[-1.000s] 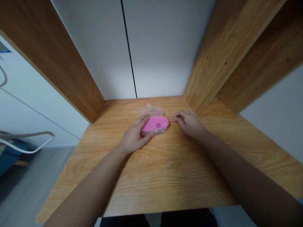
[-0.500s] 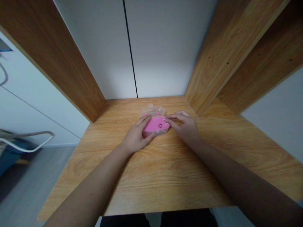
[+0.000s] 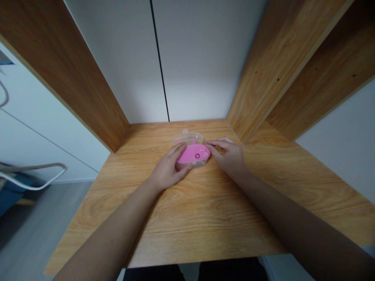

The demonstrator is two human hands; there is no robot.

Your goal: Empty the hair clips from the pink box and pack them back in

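A small clear plastic case (image 3: 197, 164) stands on the table with its see-through lid (image 3: 187, 137) tipped back. Across its top is a pink panel (image 3: 189, 153). Toward the panel's right end lie three small thin rings, one dark ring (image 3: 197, 156) and two pale ones. My left hand (image 3: 170, 166) grips the case's left end, fingers over the pink panel and thumb along the front. At the right end, my right hand (image 3: 227, 154) has thumb and index fingertips brought together beside the panel. Whatever sits between those fingertips, if anything, is too small to make out.
The wooden tabletop (image 3: 205, 218) runs between wooden side panels (image 3: 84, 70) and a white back wall (image 3: 199, 58). A pale curved tube (image 3: 38, 187) and a blue item (image 3: 11, 195) are low on the left.
My right fingertips have drawn back slightly from the pink panel to its right edge, leaving the pale rings in fuller view. The left hand keeps its grip.
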